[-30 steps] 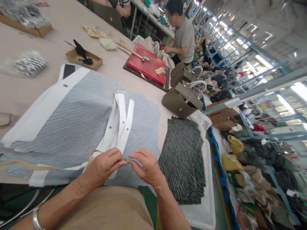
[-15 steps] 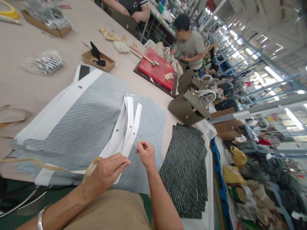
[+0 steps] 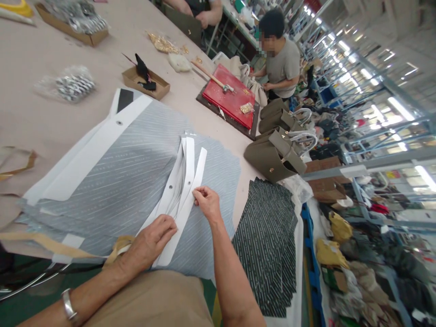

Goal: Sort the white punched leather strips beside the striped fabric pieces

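Observation:
A white strip (image 3: 180, 234) lies slanted over stacked grey-blue lining sheets (image 3: 221, 181) with pale diagonal lines. At the strip's right edge, my right hand (image 3: 208, 203) is closed in a pinch. My left hand (image 3: 153, 240) has its fingers bent together, the tips at the strip's left edge lower down. Left of this strip is a fanned bundle of white strips (image 3: 186, 159), with metal snaps on some. Tan tape (image 3: 117, 250) shows behind my left wrist. Another lining panel (image 3: 136, 150) with a white band and a snap lies to the left.
Dark striped sheets (image 3: 267, 245) are stacked at right. Beyond them stand olive handbags (image 3: 272, 156). A hammer (image 3: 214, 77) rests on a red slab (image 3: 228, 97). Small cardboard box (image 3: 160, 91) and bagged metal parts (image 3: 73, 84) lie farther back. Two people work across the table.
Both hands have come down onto the white strip, the right to its right edge and the left to its left edge. The whole view has shifted slightly.

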The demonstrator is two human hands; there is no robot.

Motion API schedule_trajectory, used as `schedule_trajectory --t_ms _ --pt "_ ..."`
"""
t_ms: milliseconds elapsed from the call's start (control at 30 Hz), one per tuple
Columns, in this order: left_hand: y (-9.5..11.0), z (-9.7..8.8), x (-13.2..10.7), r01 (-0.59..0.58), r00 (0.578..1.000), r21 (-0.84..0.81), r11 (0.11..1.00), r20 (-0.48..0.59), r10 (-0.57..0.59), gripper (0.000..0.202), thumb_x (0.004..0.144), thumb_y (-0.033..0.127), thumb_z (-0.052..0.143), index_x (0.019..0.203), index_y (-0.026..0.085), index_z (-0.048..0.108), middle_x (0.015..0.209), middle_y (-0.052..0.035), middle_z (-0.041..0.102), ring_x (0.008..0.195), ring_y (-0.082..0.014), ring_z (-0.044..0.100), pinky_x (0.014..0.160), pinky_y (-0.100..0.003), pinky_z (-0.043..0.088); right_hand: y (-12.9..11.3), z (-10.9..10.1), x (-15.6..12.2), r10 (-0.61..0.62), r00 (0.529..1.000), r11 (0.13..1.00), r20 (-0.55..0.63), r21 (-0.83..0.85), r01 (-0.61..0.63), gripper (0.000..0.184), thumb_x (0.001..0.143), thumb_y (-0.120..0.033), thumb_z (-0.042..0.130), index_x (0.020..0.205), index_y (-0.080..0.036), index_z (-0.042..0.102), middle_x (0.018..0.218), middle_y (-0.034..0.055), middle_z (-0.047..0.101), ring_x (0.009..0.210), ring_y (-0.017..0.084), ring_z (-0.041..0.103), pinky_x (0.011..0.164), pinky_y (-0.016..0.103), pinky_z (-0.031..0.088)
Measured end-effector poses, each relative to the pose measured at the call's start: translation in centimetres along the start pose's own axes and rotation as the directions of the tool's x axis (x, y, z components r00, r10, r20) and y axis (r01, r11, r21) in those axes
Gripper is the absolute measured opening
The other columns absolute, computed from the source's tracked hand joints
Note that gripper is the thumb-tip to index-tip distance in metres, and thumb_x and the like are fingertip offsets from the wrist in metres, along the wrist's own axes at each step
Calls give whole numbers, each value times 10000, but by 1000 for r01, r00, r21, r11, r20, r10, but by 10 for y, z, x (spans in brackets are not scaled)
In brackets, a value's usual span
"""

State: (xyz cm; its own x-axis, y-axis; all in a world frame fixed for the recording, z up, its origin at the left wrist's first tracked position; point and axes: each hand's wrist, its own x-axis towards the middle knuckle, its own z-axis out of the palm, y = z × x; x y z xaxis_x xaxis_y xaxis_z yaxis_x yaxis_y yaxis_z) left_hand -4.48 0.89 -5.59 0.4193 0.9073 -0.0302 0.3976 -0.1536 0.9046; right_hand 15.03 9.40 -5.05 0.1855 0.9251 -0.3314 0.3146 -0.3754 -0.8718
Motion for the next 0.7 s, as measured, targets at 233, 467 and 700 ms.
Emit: schedule_trajectory --t_ms 233,467,700 --pt "-3 2 -6 -19 1000 5 1000 -13 19 259 968 358 446 877 238 657 1090 -49 666 1030 -187 642 910 -270 500 14 -8 -1 94 990 991 -109 -89 -104 395 766 -496 663 977 -181 551 494 -115 499 377 116 489 413 229 385" --pt "4 6 -9 7 999 26 1000 -39 -6 292 950 408 462 827 237 663 1099 -68 676 1169 -226 606 935 -290 513 9 20 -32 -210 965 938 -155 -310 155 677 670 -428 799 1234 -179 519 1044 80 638 898 223 617 867 363 503" --pt "6 7 -9 36 998 22 999 -42 -35 327 944 440 451 815 232 668 1152 -78 680 1152 -224 619 945 -314 514 13 13 -24 -77 994 974 -72 -217 60 708 704 -376 754 1335 -182 497 1000 49 626 737 165 612 785 351 550"
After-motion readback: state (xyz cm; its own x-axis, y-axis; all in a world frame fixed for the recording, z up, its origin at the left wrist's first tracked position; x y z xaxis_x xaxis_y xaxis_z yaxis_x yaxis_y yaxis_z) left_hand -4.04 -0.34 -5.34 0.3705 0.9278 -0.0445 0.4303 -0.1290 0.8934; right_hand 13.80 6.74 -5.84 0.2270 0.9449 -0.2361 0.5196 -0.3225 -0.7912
